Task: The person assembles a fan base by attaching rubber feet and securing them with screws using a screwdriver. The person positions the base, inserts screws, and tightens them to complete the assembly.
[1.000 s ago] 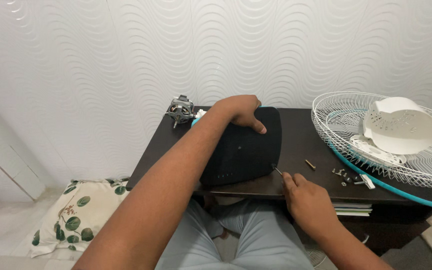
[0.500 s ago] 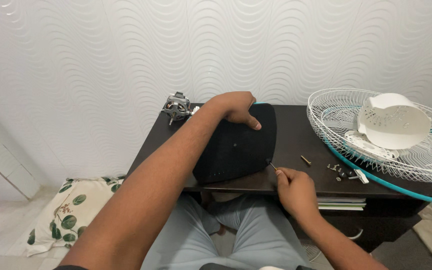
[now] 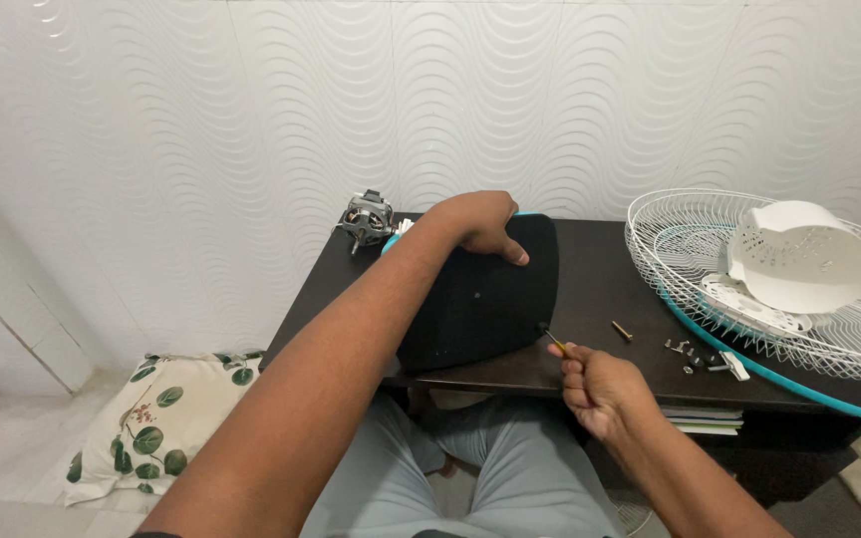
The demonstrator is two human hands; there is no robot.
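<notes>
The left hand point(image 3: 480, 221) presses flat on the far edge of the black base point(image 3: 480, 294), which lies on the dark desk point(image 3: 600, 284). The right hand point(image 3: 600, 384) pinches a small screwdriver point(image 3: 553, 340) at the base's near right corner. To the right lie a loose screw point(image 3: 621, 331), small parts point(image 3: 700, 357), and a fan grille point(image 3: 769, 289); a motor point(image 3: 366, 219) sits far left, so the fan looks well dismantled.

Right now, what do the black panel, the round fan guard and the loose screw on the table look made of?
Black panel: likely moulded plastic, matte, rounded corners, small holes. Fan guard: thin wire, white-coated, presumably metal, with a teal rim that may be plastic. Loose screw: metal, brass or gold toned. Left hand steadies the panel; right hand holds a thin tool at its edge.
</notes>
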